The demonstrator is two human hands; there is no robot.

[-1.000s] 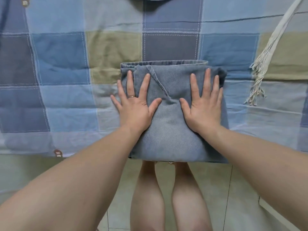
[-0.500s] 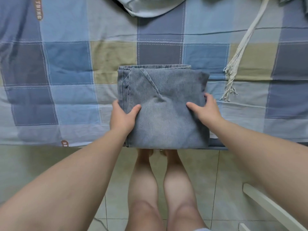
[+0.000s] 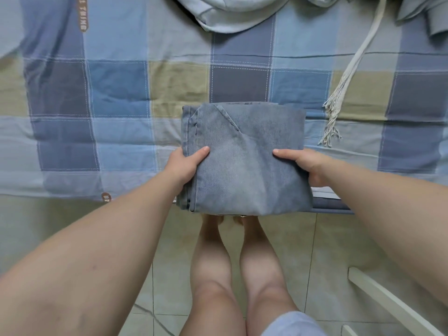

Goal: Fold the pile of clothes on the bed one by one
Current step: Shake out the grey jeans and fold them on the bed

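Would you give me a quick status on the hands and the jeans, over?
Grips: left hand and right hand hold opposite sides of folded jeans, thumbs on top. Jeans at near edge of bed. Off right, apart: fringed scarf.

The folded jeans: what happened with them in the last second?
Both hands came off the top, where they pressed flat. The left hand now grips the left edge of the folded jeans and the right hand grips the right edge, thumbs on top. The jeans stayed folded on the bed.
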